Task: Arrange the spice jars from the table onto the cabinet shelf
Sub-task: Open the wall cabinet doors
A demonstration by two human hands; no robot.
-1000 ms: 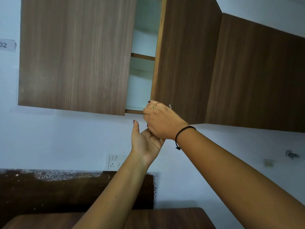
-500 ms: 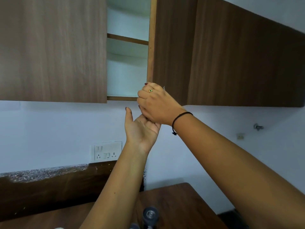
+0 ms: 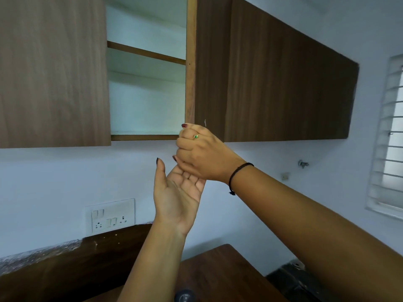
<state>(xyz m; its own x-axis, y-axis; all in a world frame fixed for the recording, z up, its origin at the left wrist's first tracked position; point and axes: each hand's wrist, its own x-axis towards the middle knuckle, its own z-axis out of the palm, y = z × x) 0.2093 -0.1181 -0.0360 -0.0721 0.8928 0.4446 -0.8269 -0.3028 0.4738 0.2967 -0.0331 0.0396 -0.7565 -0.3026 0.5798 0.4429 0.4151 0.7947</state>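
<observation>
Shelf work not yet begun: your right hand (image 3: 197,149) is curled round the lower corner of the open door (image 3: 209,73), fingers and thumb closed on its edge. Your left hand (image 3: 176,192) lies just beneath it, palm up and fingers straight, carrying nothing. Beside the door, the lower shelf (image 3: 144,132) and the upper shelf (image 3: 146,52) show no jars in the part the opening reveals.

The only spice jar (image 3: 184,297) in view is a dark round cap at the very bottom of the frame, on the table (image 3: 229,264) and straight below both hands, well apart from them. The cap faces up toward you, so the jar probably stands upright, though its body is cut off. Your left forearm passes just beside it, making that the nearer arm. The next move is likely a drop of the free left hand straight down to the cap, then a lift up and to the left into the lower shelf — the right hand keeps the door out of the path
</observation>
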